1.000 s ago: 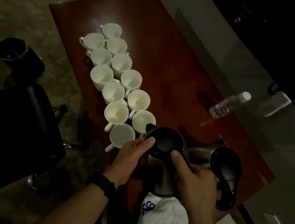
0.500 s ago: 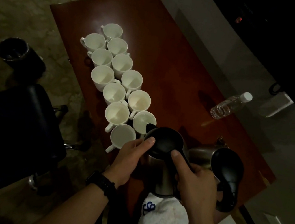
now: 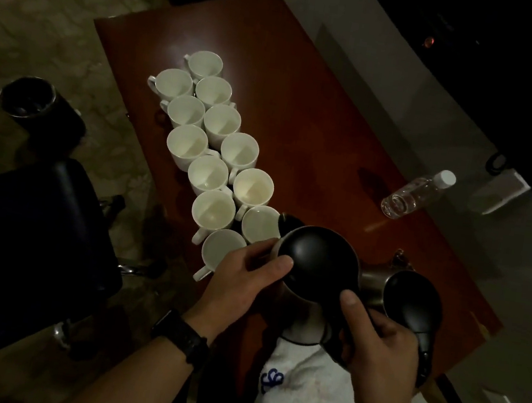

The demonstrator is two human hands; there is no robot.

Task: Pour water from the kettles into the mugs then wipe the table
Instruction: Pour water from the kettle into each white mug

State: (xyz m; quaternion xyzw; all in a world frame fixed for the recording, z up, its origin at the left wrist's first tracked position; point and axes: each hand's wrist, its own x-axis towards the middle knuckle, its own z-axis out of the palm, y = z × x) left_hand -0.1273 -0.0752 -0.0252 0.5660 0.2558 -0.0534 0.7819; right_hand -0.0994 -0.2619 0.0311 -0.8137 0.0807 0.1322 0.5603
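The right hand (image 3: 380, 347) grips the kettle (image 3: 317, 263) by its handle; the left hand (image 3: 243, 280) clasps its body, thumb on the lid.

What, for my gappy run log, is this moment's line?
left hand: holds kettle | right hand: grips kettle | spout: by mug | second kettle: on table

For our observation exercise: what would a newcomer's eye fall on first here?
A double row of white mugs runs up the reddish table. Nearer, the left hand and right hand hold a kettle, spout by a mug's rim; a second kettle stands just right of it.
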